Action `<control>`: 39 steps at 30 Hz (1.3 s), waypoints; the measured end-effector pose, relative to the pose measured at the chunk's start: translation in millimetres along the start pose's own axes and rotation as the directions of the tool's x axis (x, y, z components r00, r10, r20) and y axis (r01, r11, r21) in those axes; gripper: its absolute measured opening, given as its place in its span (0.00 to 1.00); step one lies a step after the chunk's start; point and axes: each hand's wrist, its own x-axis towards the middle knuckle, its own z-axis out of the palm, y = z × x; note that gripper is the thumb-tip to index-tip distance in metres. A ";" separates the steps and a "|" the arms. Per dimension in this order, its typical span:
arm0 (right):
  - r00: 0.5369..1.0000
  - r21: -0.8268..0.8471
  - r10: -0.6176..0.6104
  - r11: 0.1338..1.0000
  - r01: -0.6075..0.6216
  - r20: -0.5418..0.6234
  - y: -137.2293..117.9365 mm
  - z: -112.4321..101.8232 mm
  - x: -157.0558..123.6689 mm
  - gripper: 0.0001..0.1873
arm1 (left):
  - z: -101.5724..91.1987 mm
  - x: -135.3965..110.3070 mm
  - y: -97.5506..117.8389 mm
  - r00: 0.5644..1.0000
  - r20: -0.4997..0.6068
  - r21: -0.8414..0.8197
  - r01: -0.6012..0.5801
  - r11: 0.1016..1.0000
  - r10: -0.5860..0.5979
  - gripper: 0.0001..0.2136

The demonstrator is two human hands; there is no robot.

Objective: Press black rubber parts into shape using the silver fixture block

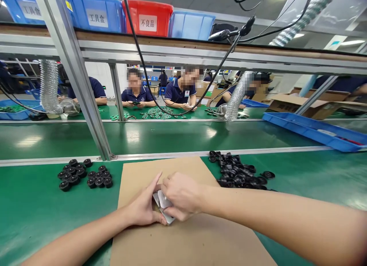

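Working the pale part [164, 201] seems the current step: low centre of the frame, over the cardboard sheet [183, 243], the left hand [145, 208] grips its edge; the right hand [182, 195], fingers curled, grips its upper face. From here, the next move appears to need steady left support.

Silvery-white piece [164, 200]; round-cornered, partly hidden, aslant over the cardboard sheet [160, 243].

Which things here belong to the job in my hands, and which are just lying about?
Seemingly in the job: pale pieces between left hand and right hand; cardboard sheet beneath; probably the black round parts either side.

Likely just lying about: red bin and blue bins on the shelf; shallow blue tray.
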 end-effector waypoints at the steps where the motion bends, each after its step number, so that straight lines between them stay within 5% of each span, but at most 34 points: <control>1: 0.997 0.026 0.074 0.997 -0.074 0.002 -4.6 1.4 0.0 0.23 | 0.1 -0.1 0.0 1.000 0.001 -0.003 -0.006 1.000 0.006 0.73; 4: 0.968 0.084 0.253 0.964 -0.252 0.006 -16.9 5.0 -2.1 0.22 | -0.2 -1.1 -3.0 0.999 0.000 0.014 -0.036 0.999 0.036 0.72; 7: 0.961 0.072 0.274 0.960 -0.272 -0.022 -15.8 3.9 -10.4 0.27 | -0.9 -2.8 -8.7 0.999 -0.001 0.017 -0.042 0.999 0.042 0.72; 10: 0.997 -0.015 0.041 0.999 -0.042 -0.066 3.3 -3.9 -19.8 0.37 | -1.5 -4.1 -13.6 0.999 -0.013 0.023 -0.046 0.999 0.046 0.73; 14: 0.905 -0.231 -0.425 0.882 0.412 -0.008 34.0 -14.5 -16.6 0.15 | -2.8 -3.9 -15.5 1.000 -0.006 0.025 -0.021 0.999 0.022 0.75; 18: 0.814 -0.238 -0.574 0.781 0.578 0.092 45.1 -15.8 2.8 0.16 | -4.8 -1.4 -11.8 1.000 -0.007 0.049 -0.014 0.999 0.014 0.76; 22: 0.782 -0.190 -0.614 0.760 0.622 0.103 44.8 -9.3 16.1 0.14 | -3.8 1.7 -5.9 1.000 -0.005 -0.007 0.003 1.000 -0.003 0.77; 27: 0.861 -0.087 -0.507 0.858 0.507 0.020 41.9 2.9 12.8 0.20 | -1.2 4.4 -1.7 0.998 -0.014 -0.047 0.068 0.997 -0.068 0.78; 33: 0.966 0.045 -0.212 0.974 0.221 -0.149 21.3 17.8 -3.8 0.18 | -1.7 5.1 2.1 0.997 0.026 -0.095 0.079 0.992 -0.077 0.76; 39: 0.969 0.167 0.107 0.983 -0.070 -0.225 -5.3 30.1 -12.3 0.20 | 0.1 3.3 9.4 0.998 -0.005 -0.087 0.059 0.994 -0.060 0.72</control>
